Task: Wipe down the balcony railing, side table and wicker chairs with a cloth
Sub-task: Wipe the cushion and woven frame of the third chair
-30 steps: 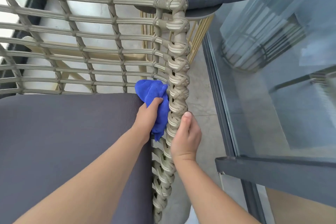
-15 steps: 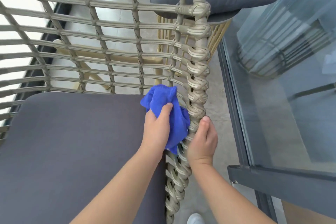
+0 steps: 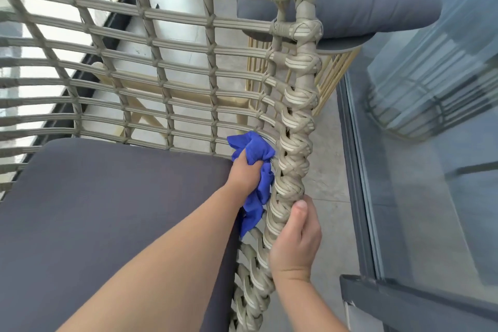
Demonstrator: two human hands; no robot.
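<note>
We have the blue cloth (image 3: 256, 170) bunched in our left hand (image 3: 246, 172), fingers closed tight around it, pressing it against the inner face of the braided edge (image 3: 293, 148) of the wicker chair (image 3: 161, 67), just above the grey seat cushion (image 3: 107, 224). The loose tail of the cloth hangs down between the cushion and the braid. Our right hand (image 3: 296, 240) wraps the braid lower down from the outer side, its grip closed on the weave, probably to steady the chair against the wiping pressure. Only 1 stretch of frame is being wiped. To our right stands the glass balcony railing (image 3: 358, 170), judged not yet in hand.
</note>
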